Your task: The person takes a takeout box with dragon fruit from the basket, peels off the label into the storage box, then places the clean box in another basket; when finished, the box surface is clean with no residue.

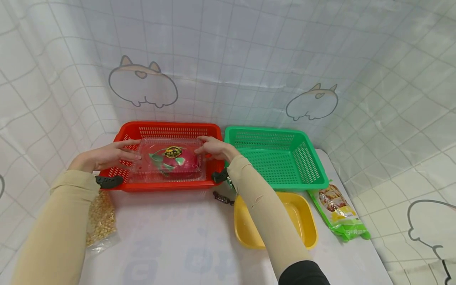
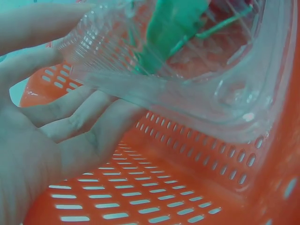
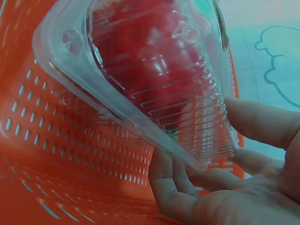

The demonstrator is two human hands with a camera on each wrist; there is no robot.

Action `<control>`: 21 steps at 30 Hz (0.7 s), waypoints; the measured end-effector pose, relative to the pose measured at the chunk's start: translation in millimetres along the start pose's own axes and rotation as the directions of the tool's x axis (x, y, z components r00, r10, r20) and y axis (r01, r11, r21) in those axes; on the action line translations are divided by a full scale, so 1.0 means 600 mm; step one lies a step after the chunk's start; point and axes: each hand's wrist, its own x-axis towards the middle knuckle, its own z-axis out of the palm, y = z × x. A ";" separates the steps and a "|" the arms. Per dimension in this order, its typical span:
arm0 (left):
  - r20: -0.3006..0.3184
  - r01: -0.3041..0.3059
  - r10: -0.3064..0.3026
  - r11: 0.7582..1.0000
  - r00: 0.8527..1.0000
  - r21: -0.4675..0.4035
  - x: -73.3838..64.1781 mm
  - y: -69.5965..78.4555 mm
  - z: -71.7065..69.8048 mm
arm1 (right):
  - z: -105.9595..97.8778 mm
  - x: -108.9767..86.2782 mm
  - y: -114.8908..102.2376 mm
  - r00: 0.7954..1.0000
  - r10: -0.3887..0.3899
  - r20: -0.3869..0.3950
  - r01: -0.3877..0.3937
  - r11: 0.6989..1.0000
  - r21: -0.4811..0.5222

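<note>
A clear plastic fruit box [image 1: 172, 168] with a black and gold label is held by its two ends over the red basket [image 1: 167, 185]. Through the plastic shows a red-pink fruit [image 3: 145, 61] with green leafy parts, perhaps a dragon fruit. My left hand [image 1: 110, 155] grips the left end, several fingers under the rim in the left wrist view. At the right end my right hand [image 1: 215, 148] holds on, thumb against the ribbed side and fingers below the rim in the right wrist view. Beneath the box, the slotted basket floor [image 2: 136, 187] shows.
A green basket [image 1: 270, 162] stands right of the red one. In front of it sits a yellow basin [image 1: 303, 221], partly behind my right sleeve. A green food bag [image 1: 338, 209] lies far right, a bag of kernels [image 1: 101, 219] front left, and a small dark wrapped piece [image 1: 222, 197] between.
</note>
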 end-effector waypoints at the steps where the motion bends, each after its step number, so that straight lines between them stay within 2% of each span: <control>1: -0.004 -0.004 0.004 1.000 1.000 0.004 0.000 0.000 0.000 | 0.000 -0.001 0.000 1.000 -0.005 0.001 0.005 1.000 0.006; 6: -0.022 -0.019 0.020 1.000 1.000 0.019 -0.001 -0.002 -0.002 | -0.003 -0.001 0.002 1.000 -0.028 0.012 0.028 0.999 0.032; 21: -0.045 -0.044 0.041 0.997 0.998 -0.061 -0.001 -0.009 -0.007 | -0.004 -0.003 0.003 0.998 -0.067 0.014 0.066 0.993 0.094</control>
